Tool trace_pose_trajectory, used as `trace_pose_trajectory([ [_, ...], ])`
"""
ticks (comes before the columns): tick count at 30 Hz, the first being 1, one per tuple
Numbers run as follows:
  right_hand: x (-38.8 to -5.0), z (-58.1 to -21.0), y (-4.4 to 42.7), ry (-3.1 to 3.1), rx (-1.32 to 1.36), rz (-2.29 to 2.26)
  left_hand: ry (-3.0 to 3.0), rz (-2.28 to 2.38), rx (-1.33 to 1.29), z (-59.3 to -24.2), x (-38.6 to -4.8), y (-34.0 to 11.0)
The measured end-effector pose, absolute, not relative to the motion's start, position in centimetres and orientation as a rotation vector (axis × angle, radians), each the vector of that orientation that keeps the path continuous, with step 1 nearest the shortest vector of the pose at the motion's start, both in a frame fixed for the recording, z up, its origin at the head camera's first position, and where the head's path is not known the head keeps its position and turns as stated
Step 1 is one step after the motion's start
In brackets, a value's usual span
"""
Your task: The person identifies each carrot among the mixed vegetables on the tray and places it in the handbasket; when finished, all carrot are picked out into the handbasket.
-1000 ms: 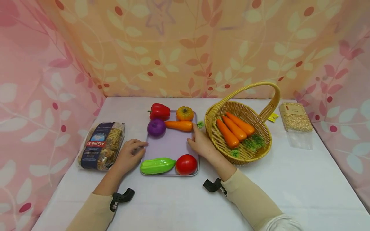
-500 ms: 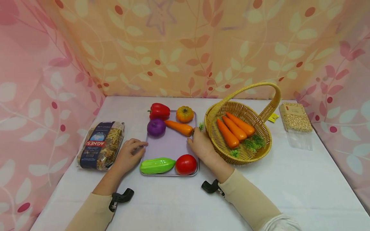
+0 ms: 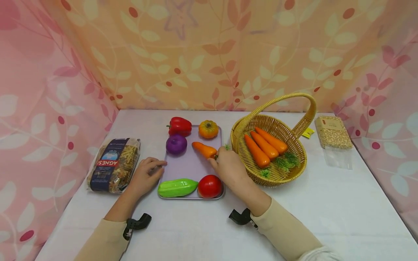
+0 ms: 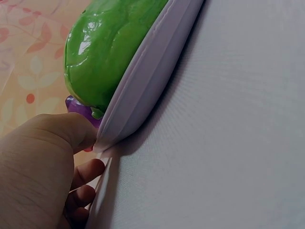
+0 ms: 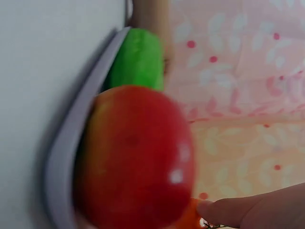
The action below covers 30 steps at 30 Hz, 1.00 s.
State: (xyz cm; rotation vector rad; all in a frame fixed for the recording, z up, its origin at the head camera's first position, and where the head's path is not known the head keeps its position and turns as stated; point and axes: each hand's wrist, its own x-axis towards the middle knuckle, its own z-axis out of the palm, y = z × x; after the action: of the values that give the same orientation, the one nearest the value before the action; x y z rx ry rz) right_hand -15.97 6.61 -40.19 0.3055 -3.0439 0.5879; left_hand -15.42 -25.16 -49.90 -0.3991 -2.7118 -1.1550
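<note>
In the head view my right hand (image 3: 230, 166) pinches the thick stem end of an orange carrot (image 3: 203, 148) over the right part of the lilac tray (image 3: 187, 165). The carrot's tip points up and left. My left hand (image 3: 148, 174) rests at the tray's left edge, its thumb near the rim in the left wrist view and its fingers loosely bent. A red bell pepper (image 3: 180, 127), a purple onion (image 3: 176, 144) and a small orange pumpkin (image 3: 208, 129) lie at the tray's far end. At the near end lie a green ridged vegetable (image 3: 177, 187) and a red tomato (image 3: 210, 186).
To the right, a wicker basket (image 3: 302, 170) with a tall handle holds three carrots (image 3: 265, 145) and green sprigs. A pasta bag (image 3: 114, 165) lies left of my left hand. A grain pack (image 3: 334, 132) and a yellow packet (image 3: 308, 132) are at far right.
The carrot has swung and shifted toward me, away from the onion, with its stem end pulled nearer by my right hand. My left hand has stayed put.
</note>
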Motion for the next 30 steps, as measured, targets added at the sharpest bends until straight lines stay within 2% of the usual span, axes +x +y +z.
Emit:
trace_pose_trajectory([
  [8,-13.0,-35.1,8.5,-3.016,0.343,0.813,-2.696,-1.137,-0.415,-50.0,-15.5,-25.1],
  [18,-9.3,-29.5,14.1,-2.757,0.415,1.059,-2.694,-1.123,-0.433,-50.0,-15.5,-25.2],
  [30,-6.2,-26.9,22.3,-2.444,0.345,1.344,-2.709,-1.118,-0.418,-49.9,-15.5,-25.2],
])
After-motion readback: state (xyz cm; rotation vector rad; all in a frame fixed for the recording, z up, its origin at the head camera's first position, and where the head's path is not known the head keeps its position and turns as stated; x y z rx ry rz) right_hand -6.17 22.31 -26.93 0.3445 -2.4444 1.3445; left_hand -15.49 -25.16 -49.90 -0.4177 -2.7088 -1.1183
